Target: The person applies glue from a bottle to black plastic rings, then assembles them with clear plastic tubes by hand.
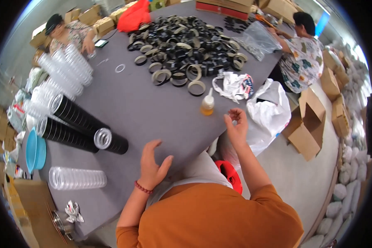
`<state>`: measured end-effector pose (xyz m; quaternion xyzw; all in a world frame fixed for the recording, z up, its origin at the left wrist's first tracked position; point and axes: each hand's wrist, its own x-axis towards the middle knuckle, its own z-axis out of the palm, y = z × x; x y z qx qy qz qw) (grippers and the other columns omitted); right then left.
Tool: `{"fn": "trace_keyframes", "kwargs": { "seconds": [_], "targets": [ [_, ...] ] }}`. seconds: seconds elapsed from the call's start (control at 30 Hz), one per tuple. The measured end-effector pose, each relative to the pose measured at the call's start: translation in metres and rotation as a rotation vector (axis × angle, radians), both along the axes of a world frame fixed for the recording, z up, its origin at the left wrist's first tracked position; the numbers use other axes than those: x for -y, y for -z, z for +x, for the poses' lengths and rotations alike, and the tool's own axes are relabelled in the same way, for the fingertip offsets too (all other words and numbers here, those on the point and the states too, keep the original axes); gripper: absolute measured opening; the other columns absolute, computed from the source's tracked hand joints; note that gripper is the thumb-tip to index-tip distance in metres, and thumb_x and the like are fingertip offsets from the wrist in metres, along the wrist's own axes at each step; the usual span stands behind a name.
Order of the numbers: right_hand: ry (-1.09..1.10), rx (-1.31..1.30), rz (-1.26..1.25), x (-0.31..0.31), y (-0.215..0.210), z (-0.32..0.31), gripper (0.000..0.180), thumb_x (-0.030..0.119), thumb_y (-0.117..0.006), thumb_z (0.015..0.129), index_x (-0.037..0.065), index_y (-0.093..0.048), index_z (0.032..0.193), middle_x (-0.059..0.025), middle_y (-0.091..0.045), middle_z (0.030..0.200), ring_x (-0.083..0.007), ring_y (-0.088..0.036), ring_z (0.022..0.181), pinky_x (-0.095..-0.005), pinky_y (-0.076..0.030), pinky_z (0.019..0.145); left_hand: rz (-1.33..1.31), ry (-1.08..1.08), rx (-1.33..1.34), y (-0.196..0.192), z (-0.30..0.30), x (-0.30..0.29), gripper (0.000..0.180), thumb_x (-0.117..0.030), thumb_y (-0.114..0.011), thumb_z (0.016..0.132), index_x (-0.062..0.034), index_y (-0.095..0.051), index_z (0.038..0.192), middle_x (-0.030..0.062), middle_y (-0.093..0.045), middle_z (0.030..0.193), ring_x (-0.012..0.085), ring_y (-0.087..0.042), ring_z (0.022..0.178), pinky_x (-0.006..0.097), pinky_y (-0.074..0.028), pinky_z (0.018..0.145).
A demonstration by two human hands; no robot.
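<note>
My left hand point(152, 166) hovers at the near edge of the grey table point(132, 105), thumb and fingers apart, holding nothing; a red bead bracelet circles its wrist. Over the right edge, my right hand point(237, 126) has loosely curved fingers with a gap to the thumb, and nothing shows in it. Just beyond it stands a small squeeze bottle point(207, 103) with a white nozzle and amber liquid. Farther back lies a big heap of black rings point(181, 49) with pale inner faces. Stacks of black round parts point(80, 118) lie left of my left hand, a clear ring stack point(103, 138) against them.
Clear stacked rings point(76, 177) and a blue basin point(36, 151) are at the left. Right of the bottle are a crumpled white bag point(235, 86) and a large plastic bag point(270, 107). An open carton point(305, 124) stands on the floor. Two people sit across the table.
</note>
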<state>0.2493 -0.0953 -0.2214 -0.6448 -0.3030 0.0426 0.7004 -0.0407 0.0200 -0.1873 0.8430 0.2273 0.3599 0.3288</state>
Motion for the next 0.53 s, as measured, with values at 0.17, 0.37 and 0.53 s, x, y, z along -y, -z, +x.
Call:
{"fn": "trace_keyframes", "kwargs": {
  "seconds": [0.17,0.37,0.53],
  "targets": [
    [0.257,0.678,-0.283,-0.015,-0.029,0.089,0.030,0.011,-0.071,0.074,0.006,-0.062,0.101,-0.0102,-0.062,0.099,-0.0295,-0.058,0.092,-0.0381,-0.045,0.083,-0.154,0.115,-0.046,0.005,0.084,-0.009,0.063,-0.013,-0.073,0.076,0.0014,-0.044,0.130,0.0189,-0.056,0.119,0.0295,-0.055,0.113,0.038,-0.043,0.098],
    [0.219,1.103,-0.644,-0.043,-0.029,0.121,0.031,0.028,-0.070,0.076,0.010,-0.068,0.101,-0.0118,-0.064,0.104,-0.0321,-0.057,0.100,-0.0424,-0.045,0.086,-0.197,0.211,0.007,0.005,0.157,-0.027,0.069,-0.015,-0.074,0.077,0.0005,-0.039,0.134,0.0168,-0.053,0.125,0.0280,-0.052,0.119,0.040,-0.040,0.102],
    [-0.010,0.907,-0.742,-0.049,0.002,0.151,0.021,0.028,-0.070,0.077,0.007,-0.069,0.079,-0.0102,-0.065,0.083,-0.0289,-0.061,0.084,-0.0395,-0.049,0.078,-0.251,0.239,0.094,0.003,0.191,-0.032,0.068,-0.021,-0.073,0.078,-0.0001,-0.040,0.133,0.0181,-0.048,0.129,0.0321,-0.049,0.120,0.041,-0.039,0.102]
  ]
}}
